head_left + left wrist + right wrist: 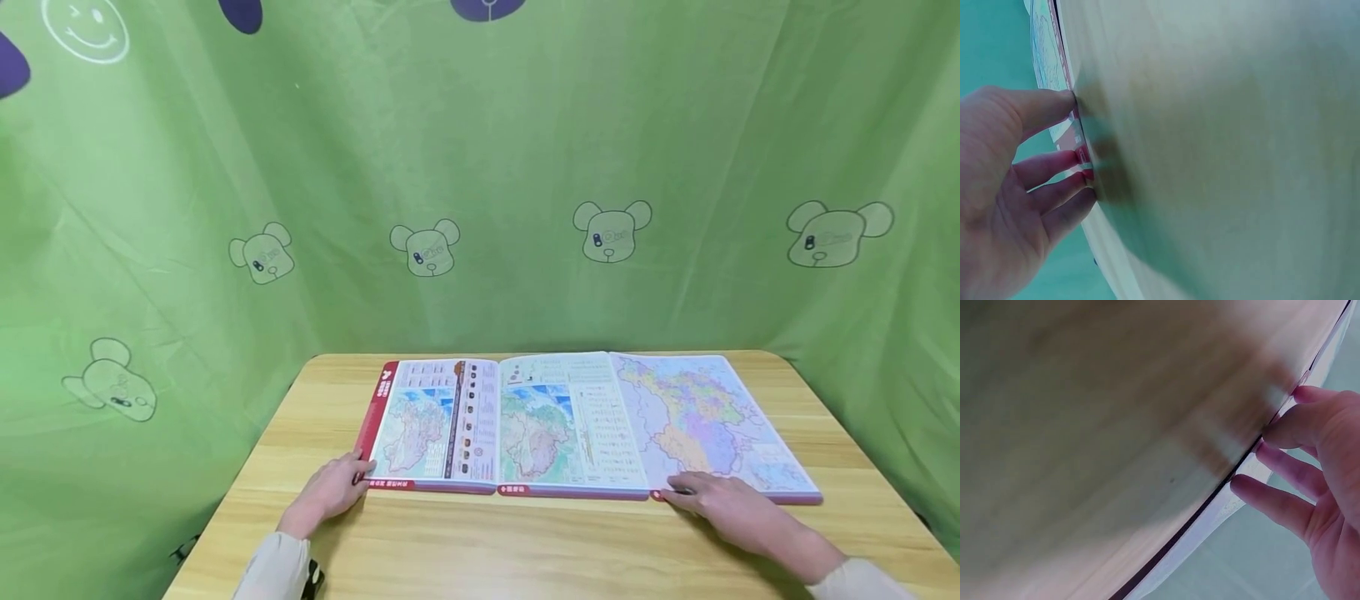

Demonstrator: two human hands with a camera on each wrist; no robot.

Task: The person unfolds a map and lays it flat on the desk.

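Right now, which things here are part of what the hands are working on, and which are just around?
In use:
atlas, lying open with a fold-out map page
left hand, fingertips at its near left corner
right hand, fingertips on its near right edge

Just around:
table
green cloth with bear prints

A makeshift recording booth: green cartoon-bear curtains (480,208) enclose a small wooden table (525,542).
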